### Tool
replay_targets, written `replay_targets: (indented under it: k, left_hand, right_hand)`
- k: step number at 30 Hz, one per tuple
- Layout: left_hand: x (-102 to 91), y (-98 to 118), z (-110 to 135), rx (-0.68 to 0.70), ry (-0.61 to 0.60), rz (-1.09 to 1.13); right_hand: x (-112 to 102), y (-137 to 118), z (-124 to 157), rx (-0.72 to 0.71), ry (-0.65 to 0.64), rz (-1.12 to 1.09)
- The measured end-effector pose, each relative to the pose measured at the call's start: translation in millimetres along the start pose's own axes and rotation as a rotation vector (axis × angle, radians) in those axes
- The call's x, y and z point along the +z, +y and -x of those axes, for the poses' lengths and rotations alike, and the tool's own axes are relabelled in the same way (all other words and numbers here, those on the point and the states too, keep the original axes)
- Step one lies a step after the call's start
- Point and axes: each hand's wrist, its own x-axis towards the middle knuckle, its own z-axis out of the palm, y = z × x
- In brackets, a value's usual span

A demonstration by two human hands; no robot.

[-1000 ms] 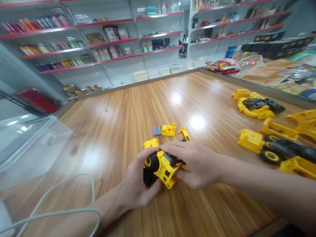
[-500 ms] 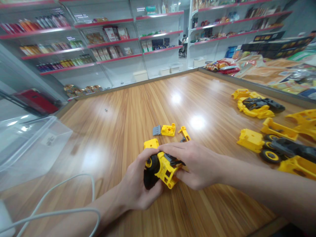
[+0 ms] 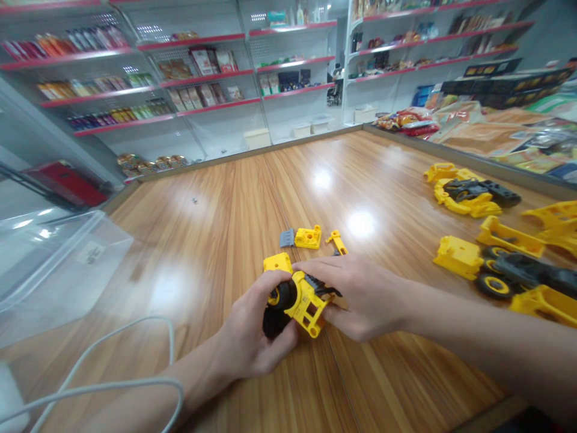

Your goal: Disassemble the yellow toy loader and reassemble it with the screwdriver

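Observation:
A yellow and black toy construction vehicle (image 3: pixel 306 302) is held between both hands just above the wooden table (image 3: pixel 225 210). My left hand (image 3: pixel 255 325) wraps round its wheeled end, thumb below and fingers against a black tyre (image 3: pixel 283 294). My right hand (image 3: pixel 358 294) grips the other side, its fingers over the dark chassis and its thumb by the yellow frame; the fingertips are partly hidden. Beyond the hands lie a grey toy bucket (image 3: pixel 286 238), a yellow block-like part (image 3: pixel 308 237) and a small yellow arm piece (image 3: pixel 337 242).
More yellow and black toy vehicle parts (image 3: pixel 469 192) lie at the right, with a wheeled chassis (image 3: pixel 509 273) nearer. A clear plastic box (image 3: pixel 58 264) stands on the left, a white cable (image 3: pixel 169 343) in front of it. Snack packets (image 3: pixel 408 122) sit past the table's raised edge.
The toy's yellow frame has tilted slightly up and to the right in my hands. My right fingers have shifted a little away from the left thumb. The loose parts stay put.

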Motion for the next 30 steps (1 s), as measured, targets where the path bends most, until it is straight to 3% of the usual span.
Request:
replay_targets:
  k: [10, 19, 30]
  left_hand:
    - [1.2, 2.5, -3.2, 0.004, -0.039, 0.044]
    - [0.6, -0.4, -0.9, -0.073, -0.062, 0.088]
    - [-0.6, 7.9, -5.4, -0.142, -0.102, 0.181]
  right_hand:
    - [-4.3, -2.2, 0.4, 0.063, -0.151, 0.121]
    - [-2.2, -1.2, 1.1, 0.005, -0.064, 0.187]
    - [-4.5, -3.6, 0.9, 0.034, -0.095, 0.138]
